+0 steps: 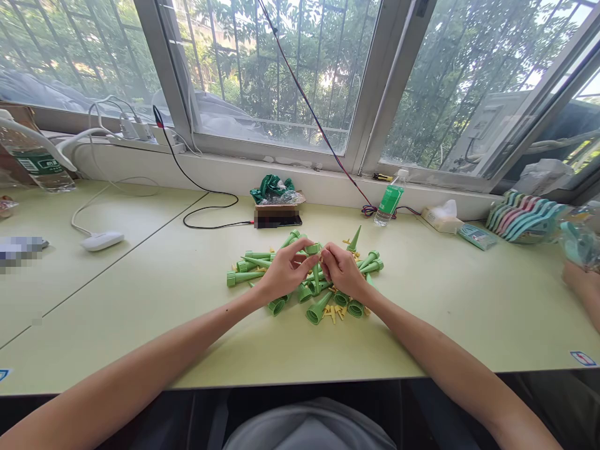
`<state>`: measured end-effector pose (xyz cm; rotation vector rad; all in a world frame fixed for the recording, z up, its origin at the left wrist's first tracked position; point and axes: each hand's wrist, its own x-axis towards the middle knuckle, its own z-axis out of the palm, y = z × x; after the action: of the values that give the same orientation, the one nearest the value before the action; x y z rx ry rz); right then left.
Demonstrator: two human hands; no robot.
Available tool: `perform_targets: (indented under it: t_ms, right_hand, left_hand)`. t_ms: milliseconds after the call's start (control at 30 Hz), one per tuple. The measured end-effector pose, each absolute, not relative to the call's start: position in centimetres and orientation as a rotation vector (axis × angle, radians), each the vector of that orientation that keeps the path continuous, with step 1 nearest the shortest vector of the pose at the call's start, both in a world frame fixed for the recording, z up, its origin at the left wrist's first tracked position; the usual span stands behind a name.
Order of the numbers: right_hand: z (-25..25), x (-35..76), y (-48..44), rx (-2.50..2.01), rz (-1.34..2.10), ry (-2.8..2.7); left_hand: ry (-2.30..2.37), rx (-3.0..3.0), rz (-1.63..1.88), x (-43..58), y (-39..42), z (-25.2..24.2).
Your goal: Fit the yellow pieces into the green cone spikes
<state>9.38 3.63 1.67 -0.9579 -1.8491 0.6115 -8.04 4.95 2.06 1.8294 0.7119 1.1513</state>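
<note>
A pile of green plastic cone spikes [253,265] and small yellow pieces [334,311] lies in the middle of the pale green table [187,325]. Above the pile, my left hand [285,272] pinches the wide end of one green spike [315,259], which hangs point down. My right hand [341,270] is closed right beside it, fingertips at the same end of that spike. What the right fingers hold, if anything besides the spike, is too small to make out.
A green-labelled water bottle [390,200] stands at the back by the window sill, with a tissue pack [441,217] and stacked pastel items [520,215] to its right. A white mouse [102,240], cables and a small box [277,212] lie behind. Another person's hand [581,281] shows at the right edge.
</note>
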Motion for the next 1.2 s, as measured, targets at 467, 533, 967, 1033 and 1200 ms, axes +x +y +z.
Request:
perform_targets:
  t_ms: [467,533,967,1033,1200]
  right_hand:
    - [1.2,9.4,3.8,-0.941,0.669,-1.819]
    - [1.3,9.4,3.8,-0.933,0.677,-1.812]
    - [1.3,9.5,3.5,-0.93,0.602,-1.847]
    - [1.2,9.5,3.5,-0.922,0.578,-1.864]
    - [1.1,9.7,3.6,-0.916,0.518,-1.903]
  left_hand:
    - [0.612,2.445,1.352,-8.3,5.1,2.0]
    - [0.614,2.434,1.347,-8.3,5.0,2.0]
    - [0.615,1.606,1.15,-8.1,4.5,3.4]
    - [0.618,1.553,1.124,-8.2,4.5,3.6]
    - [0.629,1.397,1.083,-8.4,4.8,3.6]
